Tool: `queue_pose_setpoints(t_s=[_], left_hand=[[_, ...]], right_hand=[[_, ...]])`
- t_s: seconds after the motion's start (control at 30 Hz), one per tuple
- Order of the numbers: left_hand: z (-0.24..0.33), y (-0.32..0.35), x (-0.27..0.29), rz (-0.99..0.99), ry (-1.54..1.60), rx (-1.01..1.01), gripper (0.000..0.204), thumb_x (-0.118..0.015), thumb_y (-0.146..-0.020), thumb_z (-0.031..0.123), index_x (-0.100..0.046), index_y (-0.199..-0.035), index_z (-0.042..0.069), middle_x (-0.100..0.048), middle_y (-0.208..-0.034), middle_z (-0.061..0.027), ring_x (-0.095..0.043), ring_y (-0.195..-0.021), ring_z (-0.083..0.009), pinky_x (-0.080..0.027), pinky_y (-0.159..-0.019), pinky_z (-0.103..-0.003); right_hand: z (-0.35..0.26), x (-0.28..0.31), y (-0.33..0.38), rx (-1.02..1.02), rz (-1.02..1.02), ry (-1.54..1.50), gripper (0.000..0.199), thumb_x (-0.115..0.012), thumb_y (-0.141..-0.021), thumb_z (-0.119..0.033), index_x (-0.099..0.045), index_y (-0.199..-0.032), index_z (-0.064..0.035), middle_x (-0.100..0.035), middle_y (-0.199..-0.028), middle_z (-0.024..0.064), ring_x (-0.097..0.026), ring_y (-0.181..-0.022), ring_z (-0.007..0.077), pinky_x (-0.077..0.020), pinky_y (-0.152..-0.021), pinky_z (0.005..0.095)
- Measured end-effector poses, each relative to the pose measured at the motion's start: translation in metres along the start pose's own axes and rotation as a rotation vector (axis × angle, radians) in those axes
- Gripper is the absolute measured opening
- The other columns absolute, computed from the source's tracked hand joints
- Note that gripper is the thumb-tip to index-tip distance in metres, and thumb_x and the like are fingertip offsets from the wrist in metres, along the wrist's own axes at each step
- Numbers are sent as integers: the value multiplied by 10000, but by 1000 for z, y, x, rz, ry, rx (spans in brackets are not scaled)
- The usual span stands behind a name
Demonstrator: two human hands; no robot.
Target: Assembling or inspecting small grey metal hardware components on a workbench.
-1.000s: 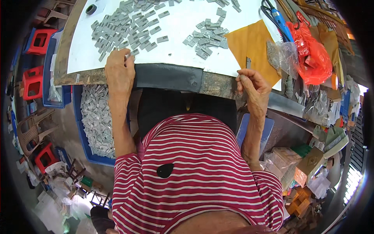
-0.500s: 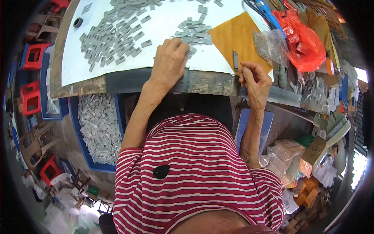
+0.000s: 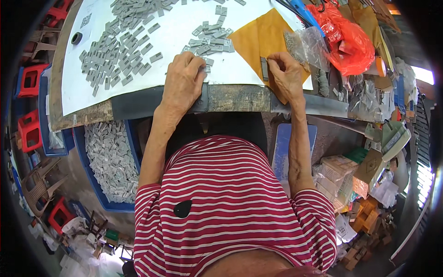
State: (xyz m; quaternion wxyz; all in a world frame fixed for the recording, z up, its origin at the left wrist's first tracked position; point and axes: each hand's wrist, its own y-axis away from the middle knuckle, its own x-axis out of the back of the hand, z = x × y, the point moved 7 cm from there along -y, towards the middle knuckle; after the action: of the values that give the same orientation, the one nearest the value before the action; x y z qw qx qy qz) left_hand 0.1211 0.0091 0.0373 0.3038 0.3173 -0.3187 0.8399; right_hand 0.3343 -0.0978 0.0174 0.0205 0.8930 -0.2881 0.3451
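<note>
The dark strip [image 3: 264, 69] lies flat on the orange sheet [image 3: 249, 39], near the table's front edge [image 3: 237, 98]. Its long axis runs almost from 12 to 6 o'clock, the far end leaning a touch toward 11. Just at its 3 o'clock side is the right hand [image 3: 287, 76], thumb and forefinger drawn nearly together, pointing toward 10 — whether they grip anything, I cannot tell.

The left hand [image 3: 182, 81] is half curled, knuckles up, pointing toward 1 o'clock beside the small cluster of grey pieces [image 3: 212, 40]; its fingertips are mostly hidden, so any hold there is unclear. At that hand's 10 o'clock, the bigger spread of grey pieces [image 3: 110, 57] covers the white paper [image 3: 173, 34] — many long axes slant from 8 to 2, while a few near the front stand closer to 12–6.
</note>
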Motion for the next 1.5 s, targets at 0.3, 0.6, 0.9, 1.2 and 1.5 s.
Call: queue_pose_setpoints(t_s=[0.3, 0.6, 0.9, 1.2, 1.5], left_hand=[[-5, 1, 0, 16, 76, 46, 144, -625, -678, 14, -568, -810, 17, -510, -787, -102, -515, -768, -264, -408, -691, -366], [-7, 2, -1, 7, 80, 72, 131, -624, -688, 19, -575, -810, 13, -520, -793, -101, -520, -757, -266, -411, -683, -359], [-4, 3, -3, 4, 47, 28, 118, -621, -695, 13, -555, -793, 18, -510, -803, -92, -514, -767, -251, -390, -661, -352], [11, 4, 11, 84, 90, 11, 101, -589, -762, 25, -568, -850, -18, -571, -809, -126, -549, -728, -254, -424, -670, -329], [7, 13, 13, -1, 496, 358, 174, -575, -810, 76, -615, -956, -8, -625, -759, -42, -550, -669, -76, -450, -608, -216]], right_hand=[[-8, 2, -1, 124, -30, 148, 88, -563, -810, -67, -583, -860, 3, -556, -704, 26, -516, -612, 68, -423, -560, 210], [-23, 2, 0, 194, -41, 135, 69, -562, -754, -17, -570, -817, 11, -555, -765, 139, -570, -728, 290, -440, -644, 346], [-23, -1, -1, 287, 7, 265, 45, -532, -764, -21, -547, -797, 6, -552, -759, 151, -566, -698, 308, -439, -626, 370], [13, 0, 0, -446, -199, -803, 87, -556, -825, -75, -543, -831, 10, -507, -684, 14, -406, -524, 26, -274, -397, 141], [-29, -18, 10, -467, -291, -1042, 82, -539, -828, -45, -550, -852, 32, -525, -705, 40, -413, -512, 39, -284, -398, 147]])
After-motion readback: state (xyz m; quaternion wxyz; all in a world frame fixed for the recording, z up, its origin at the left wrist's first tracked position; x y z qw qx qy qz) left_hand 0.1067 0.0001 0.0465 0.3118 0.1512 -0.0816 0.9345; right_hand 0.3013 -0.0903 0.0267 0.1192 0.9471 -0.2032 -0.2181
